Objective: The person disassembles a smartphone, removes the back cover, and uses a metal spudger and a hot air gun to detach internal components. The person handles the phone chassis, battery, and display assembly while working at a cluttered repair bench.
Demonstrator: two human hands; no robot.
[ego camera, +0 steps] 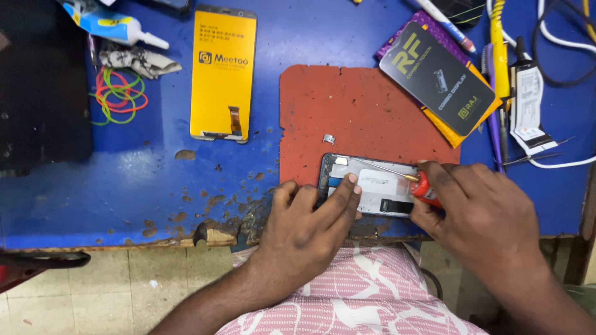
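left hand point(307, 217) pinning the opened phone point(372, 186) flat at the worktop's point(149, 180) near edge, right hand point(478, 214) fingers clenched round a red screwdriver point(417, 182), red mat point(360, 118) bare behind, clutter far right

arms: bare, no sleeves | hands: no rings or gloves | lap: pink-and-white patterned cloth point(366, 291)

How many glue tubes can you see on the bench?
3: a blue-and-white one at top left, a black-capped one at right, a small red one in the right hand. Others may lie out of view.
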